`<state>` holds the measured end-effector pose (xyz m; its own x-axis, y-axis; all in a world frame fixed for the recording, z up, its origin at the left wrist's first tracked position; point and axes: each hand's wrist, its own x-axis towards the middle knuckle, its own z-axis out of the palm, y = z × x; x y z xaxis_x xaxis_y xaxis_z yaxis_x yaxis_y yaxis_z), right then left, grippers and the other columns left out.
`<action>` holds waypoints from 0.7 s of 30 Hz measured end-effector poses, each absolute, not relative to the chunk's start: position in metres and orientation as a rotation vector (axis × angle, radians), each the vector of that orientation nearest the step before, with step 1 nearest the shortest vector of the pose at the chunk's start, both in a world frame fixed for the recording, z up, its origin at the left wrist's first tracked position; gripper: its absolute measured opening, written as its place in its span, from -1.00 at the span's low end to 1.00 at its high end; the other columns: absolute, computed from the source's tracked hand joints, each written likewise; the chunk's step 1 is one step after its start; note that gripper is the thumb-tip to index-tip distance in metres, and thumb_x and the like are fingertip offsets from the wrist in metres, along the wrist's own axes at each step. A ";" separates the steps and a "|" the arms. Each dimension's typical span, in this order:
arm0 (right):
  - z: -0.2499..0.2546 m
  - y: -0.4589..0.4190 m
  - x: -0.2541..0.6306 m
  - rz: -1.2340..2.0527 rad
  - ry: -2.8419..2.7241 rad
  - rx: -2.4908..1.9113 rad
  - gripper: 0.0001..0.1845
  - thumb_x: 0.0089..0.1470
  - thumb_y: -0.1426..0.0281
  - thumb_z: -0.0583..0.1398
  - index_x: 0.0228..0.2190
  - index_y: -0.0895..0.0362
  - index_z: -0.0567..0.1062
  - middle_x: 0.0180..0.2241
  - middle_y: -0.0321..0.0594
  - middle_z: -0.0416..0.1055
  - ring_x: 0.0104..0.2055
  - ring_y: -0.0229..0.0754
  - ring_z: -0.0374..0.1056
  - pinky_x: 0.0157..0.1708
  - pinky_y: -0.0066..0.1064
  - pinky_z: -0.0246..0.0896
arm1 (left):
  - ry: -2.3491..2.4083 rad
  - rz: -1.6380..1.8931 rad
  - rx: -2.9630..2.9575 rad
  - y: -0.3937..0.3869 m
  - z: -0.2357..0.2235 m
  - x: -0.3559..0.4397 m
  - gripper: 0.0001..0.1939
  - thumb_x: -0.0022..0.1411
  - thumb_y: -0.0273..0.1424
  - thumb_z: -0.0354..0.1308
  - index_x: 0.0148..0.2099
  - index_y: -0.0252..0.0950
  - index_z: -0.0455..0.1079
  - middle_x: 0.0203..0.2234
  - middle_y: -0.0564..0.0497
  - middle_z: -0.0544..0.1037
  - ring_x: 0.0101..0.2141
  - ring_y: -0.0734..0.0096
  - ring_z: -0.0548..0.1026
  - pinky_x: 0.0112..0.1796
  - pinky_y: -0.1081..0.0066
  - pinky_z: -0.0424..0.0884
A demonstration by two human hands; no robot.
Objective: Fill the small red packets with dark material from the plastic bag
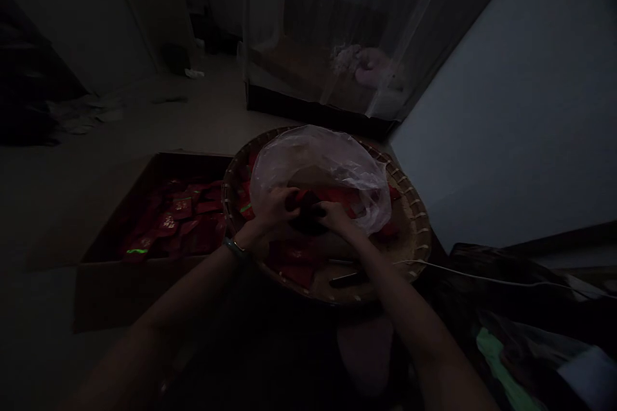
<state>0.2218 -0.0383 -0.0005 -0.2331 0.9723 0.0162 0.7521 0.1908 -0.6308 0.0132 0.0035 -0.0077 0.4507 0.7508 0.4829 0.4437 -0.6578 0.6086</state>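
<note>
Hands (pixel 274 210) (pixel 338 218) close together — dark red item (pixel 306 198) between.

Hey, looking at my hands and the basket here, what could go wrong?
The white cord crosses the rim of the woven basket near your right forearm, which could snag it. The loose plastic bag is right by your left hand and right hand, so it might get in their way. In this dim light, the dark red item between them could be fumbled.
</note>
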 end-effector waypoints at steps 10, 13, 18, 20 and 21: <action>0.031 -0.054 0.239 1.170 -1.305 -1.585 -0.59 -0.27 0.35 0.32 -0.27 0.23 0.53 -0.50 -0.28 0.46 -0.56 -0.32 0.31 -0.55 -0.48 0.22 | 0.948 1.017 2.343 0.004 -0.002 0.017 -0.56 -0.03 -0.42 0.24 -0.03 -0.32 0.40 -0.29 -0.06 0.55 -0.30 0.31 0.49 -0.27 0.35 0.40; 0.046 -0.055 0.240 1.205 -1.229 -1.516 -0.56 -0.30 0.34 0.34 -0.27 0.22 0.51 -0.47 -0.25 0.48 -0.51 -0.29 0.35 -0.52 -0.48 0.24 | 0.939 0.996 2.363 0.005 -0.005 0.019 -0.56 -0.02 -0.41 0.23 -0.03 -0.31 0.40 -0.29 -0.05 0.55 -0.31 0.31 0.49 -0.28 0.35 0.39; 0.077 -0.050 0.234 1.080 -1.436 -1.485 -0.65 -0.27 0.38 0.33 -0.32 0.18 0.55 -0.39 -0.23 0.51 -0.36 -0.23 0.40 -0.33 -0.41 0.28 | 0.918 0.975 2.379 0.006 -0.010 0.022 -0.58 -0.01 -0.38 0.23 -0.04 -0.28 0.41 -0.28 -0.04 0.56 -0.31 0.31 0.49 -0.28 0.36 0.36; 0.085 -0.047 0.229 0.988 -1.584 -1.507 -0.71 -0.25 0.41 0.31 -0.35 0.16 0.58 -0.38 -0.23 0.52 -0.33 -0.20 0.40 -0.28 -0.38 0.27 | 0.904 0.965 2.379 0.005 -0.010 0.023 -0.61 -0.01 -0.36 0.25 -0.07 -0.26 0.43 -0.31 -0.02 0.55 -0.34 0.32 0.48 -0.31 0.38 0.35; 0.087 -0.046 0.226 0.945 -1.649 -1.512 -0.74 -0.23 0.43 0.30 -0.36 0.15 0.59 -0.38 -0.23 0.53 -0.32 -0.19 0.40 -0.26 -0.38 0.27 | 0.907 0.964 2.374 0.005 -0.009 0.023 -0.63 -0.01 -0.35 0.25 -0.08 -0.25 0.43 -0.33 -0.01 0.55 -0.35 0.33 0.48 -0.33 0.39 0.35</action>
